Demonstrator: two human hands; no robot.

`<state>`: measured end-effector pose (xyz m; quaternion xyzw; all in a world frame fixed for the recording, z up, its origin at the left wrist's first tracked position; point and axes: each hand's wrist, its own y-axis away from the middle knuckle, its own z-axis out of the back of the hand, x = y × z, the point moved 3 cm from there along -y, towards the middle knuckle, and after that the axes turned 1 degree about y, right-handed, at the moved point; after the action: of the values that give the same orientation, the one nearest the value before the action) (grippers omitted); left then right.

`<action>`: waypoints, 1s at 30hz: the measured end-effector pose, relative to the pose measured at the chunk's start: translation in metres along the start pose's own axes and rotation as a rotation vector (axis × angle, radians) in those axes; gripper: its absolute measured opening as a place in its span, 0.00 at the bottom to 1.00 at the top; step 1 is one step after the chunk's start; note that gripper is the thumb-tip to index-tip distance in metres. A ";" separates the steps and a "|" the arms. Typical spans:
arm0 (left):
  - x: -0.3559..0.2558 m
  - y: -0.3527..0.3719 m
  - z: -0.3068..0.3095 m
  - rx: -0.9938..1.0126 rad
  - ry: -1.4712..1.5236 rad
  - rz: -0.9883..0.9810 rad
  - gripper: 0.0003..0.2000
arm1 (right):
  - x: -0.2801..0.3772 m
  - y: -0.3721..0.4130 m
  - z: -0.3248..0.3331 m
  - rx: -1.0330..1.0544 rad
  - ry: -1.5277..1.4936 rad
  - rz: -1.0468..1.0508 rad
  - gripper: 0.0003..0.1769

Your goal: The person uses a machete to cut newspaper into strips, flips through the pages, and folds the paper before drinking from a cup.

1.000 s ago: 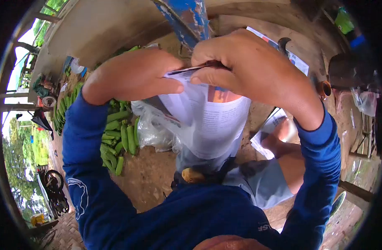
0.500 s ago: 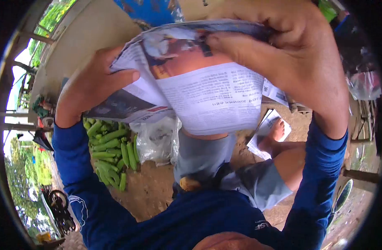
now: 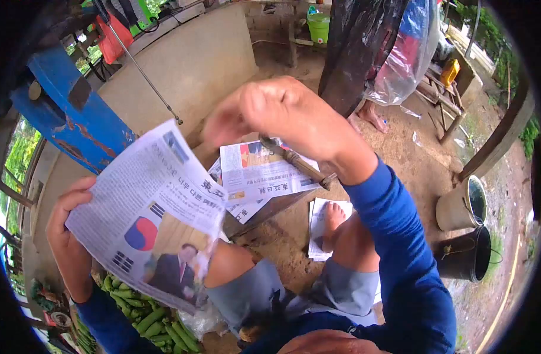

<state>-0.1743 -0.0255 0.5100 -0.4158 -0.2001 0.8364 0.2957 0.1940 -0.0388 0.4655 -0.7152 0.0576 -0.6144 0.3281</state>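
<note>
Printed newspaper sheet (image 3: 149,218) — unfolded, held up, tilted.

The left hand (image 3: 66,236) holds up a newspaper sheet (image 3: 152,218); the right hand (image 3: 276,115) hovers empty above more newspapers (image 3: 255,174) and a knife (image 3: 297,162)

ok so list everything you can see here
newspaper sheet: 1, white with print, held up at left
newspaper stack: 1, white, centre
long tool: 1, brown, lying on the stack
loose newspaper: 1, white, on the ground
bananas: a pile, green, lower left
post: 1, blue, upper left
pale bucket: 1, right
black bucket: 1, right
green bucket: 1, top
plastic sheet: 1, clear, hanging top right
bare foot: 1, on the loose newspaper
left hand: gripping the newspaper sheet
right hand: raised, blurred
</note>
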 end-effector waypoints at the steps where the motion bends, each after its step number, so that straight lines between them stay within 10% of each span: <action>1: -0.003 0.000 -0.004 0.012 -0.027 -0.086 0.07 | -0.019 0.002 0.017 -0.073 0.072 -0.100 0.28; 4: -0.010 -0.004 -0.025 0.093 -0.075 -0.274 0.06 | -0.071 0.019 0.049 -0.199 0.356 -0.249 0.31; 10: -0.032 -0.005 -0.071 0.175 0.041 -0.354 0.04 | -0.120 0.047 0.048 -0.093 -0.225 -0.383 0.45; 17: -0.020 -0.007 -0.099 0.099 0.167 -0.298 0.14 | -0.100 0.057 0.069 -0.412 -0.013 -0.361 0.39; 30: 0.023 -0.004 -0.141 -0.138 0.380 -0.043 0.20 | -0.125 0.054 0.077 -0.377 -0.408 -0.285 0.07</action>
<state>-0.0694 0.0050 0.4184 -0.5811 -0.2064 0.7208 0.3167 0.2522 0.0102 0.3288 -0.8729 0.0027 -0.4764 0.1051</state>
